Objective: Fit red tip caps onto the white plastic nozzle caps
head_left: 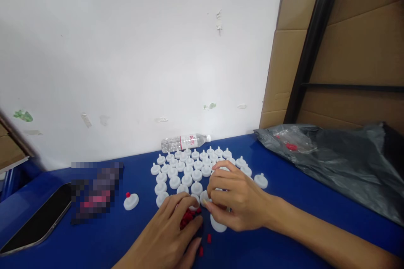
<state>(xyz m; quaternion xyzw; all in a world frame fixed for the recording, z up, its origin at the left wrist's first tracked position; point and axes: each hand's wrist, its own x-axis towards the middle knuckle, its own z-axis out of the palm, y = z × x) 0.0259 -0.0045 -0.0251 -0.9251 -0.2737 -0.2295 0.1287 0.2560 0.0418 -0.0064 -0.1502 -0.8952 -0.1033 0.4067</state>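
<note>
My left hand (pixel 173 227) is low over the table, fingers curved and apart around a small pile of red caps (pixel 188 217). Some of that pile is hidden under the fingers. To its right, my right hand (pixel 235 195) is closed, thumb and fingertips at a white nozzle cap (pixel 204 198) that they partly cover. Another white round piece (pixel 218 223) lies beneath the right palm. Behind both hands stand several rows of white nozzle caps (pixel 188 170), spouts upward. Two loose red caps (pixel 209 238) lie just right of my left thumb.
A single white cap with a red tip (pixel 131 201) sits at left, near a phone (pixel 38 218) and a blurred packet (pixel 97 193). A plastic bottle (pixel 186 141) lies against the wall. Grey plastic sheeting (pixel 341 164) covers the table's right side, with cardboard (pixel 290 50) behind.
</note>
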